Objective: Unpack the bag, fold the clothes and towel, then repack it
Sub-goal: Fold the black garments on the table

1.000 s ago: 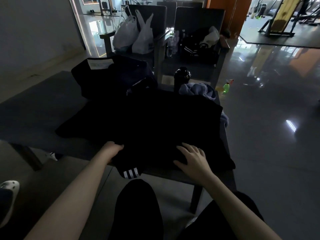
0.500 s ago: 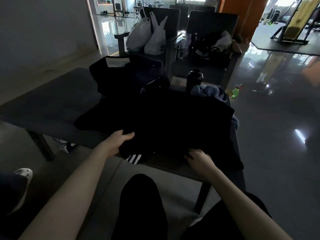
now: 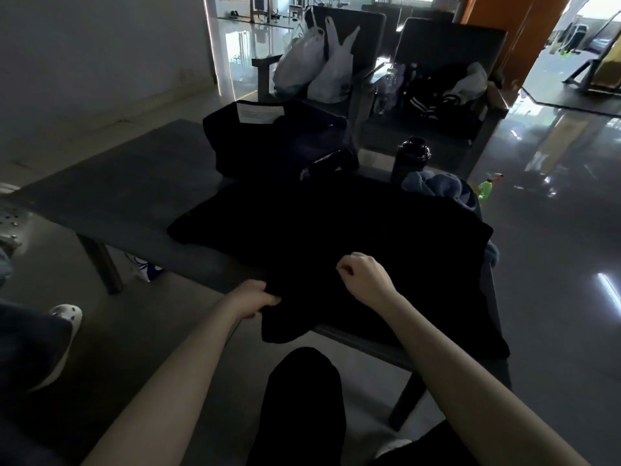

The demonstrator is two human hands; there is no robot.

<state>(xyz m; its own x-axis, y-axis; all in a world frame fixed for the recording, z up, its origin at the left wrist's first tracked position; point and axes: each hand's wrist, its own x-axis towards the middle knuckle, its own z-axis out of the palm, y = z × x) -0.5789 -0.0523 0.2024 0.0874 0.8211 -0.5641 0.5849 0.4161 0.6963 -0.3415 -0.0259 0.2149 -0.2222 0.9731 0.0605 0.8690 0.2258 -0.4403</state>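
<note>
A black garment (image 3: 353, 230) lies spread over the near end of the grey bench (image 3: 111, 196), its front part hanging over the edge. My left hand (image 3: 252, 299) grips the garment's near left edge. My right hand (image 3: 364, 275) is closed in a fist on the cloth a little farther in, pinching a fold. Behind the garment stands the dark bag (image 3: 275, 136) with a white label. A blue towel (image 3: 440, 188) is bunched at the bench's right rear corner, partly under the garment.
A black bottle (image 3: 410, 159) stands by the towel. Two chairs behind hold white plastic bags (image 3: 319, 65) and dark clothes (image 3: 437, 95). A green spray bottle (image 3: 487, 186) sits on the glossy floor to the right. A shoe (image 3: 64, 317) is at the left.
The white-striped hem has been folded under and no longer shows. My right hand moved up and inward and closed on the cloth. My left hand shifted right along the edge.
</note>
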